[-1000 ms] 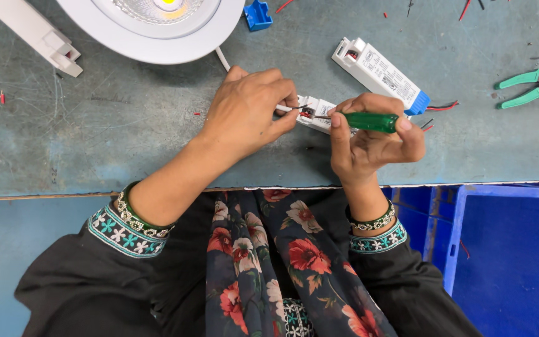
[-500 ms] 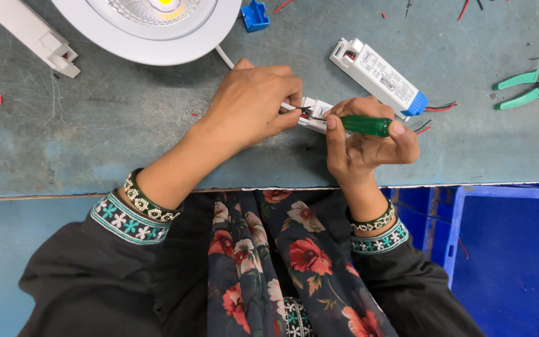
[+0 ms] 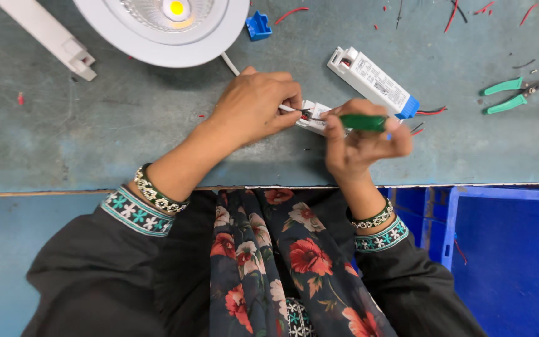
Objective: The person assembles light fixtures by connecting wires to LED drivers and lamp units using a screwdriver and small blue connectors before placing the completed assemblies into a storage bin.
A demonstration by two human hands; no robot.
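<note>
Black sleeves with teal-patterned cuffs and a flowered garment fill the lower part of the frame, nearest the camera, with a blue bin (image 3: 506,262) at the lower right below the counter (image 3: 95,143) edge. Just past that edge, at centre frame, the right hand (image 3: 363,146) is curled round a green-handled screwdriver (image 3: 362,122), its grip pressed together on the handle, which lies roughly level and points left toward a small white terminal box (image 3: 312,118). The left hand (image 3: 254,106) comes in from the lower left; its fingertips are pinched on thin wires (image 3: 305,115) at the left end of that box, touching it. The box lies on the grey-blue counter between the two hands, partly hidden by them.

Just beyond the right hand, a longer white driver unit (image 3: 372,81) with a blue end cap lies at a slant, red and black leads trailing from its right end. Well to the right, near the frame's right edge, lie green-handled pliers (image 3: 509,95). A white cable (image 3: 229,63) runs from behind the left hand up to a round white downlight (image 3: 163,28) at the upper middle of the frame, its centre glowing yellow. Beside it sits a small blue clip (image 3: 258,26). A white bar-shaped fitting (image 3: 48,34) lies at the upper left, and short red wire offcuts (image 3: 291,12) are scattered along the top.
</note>
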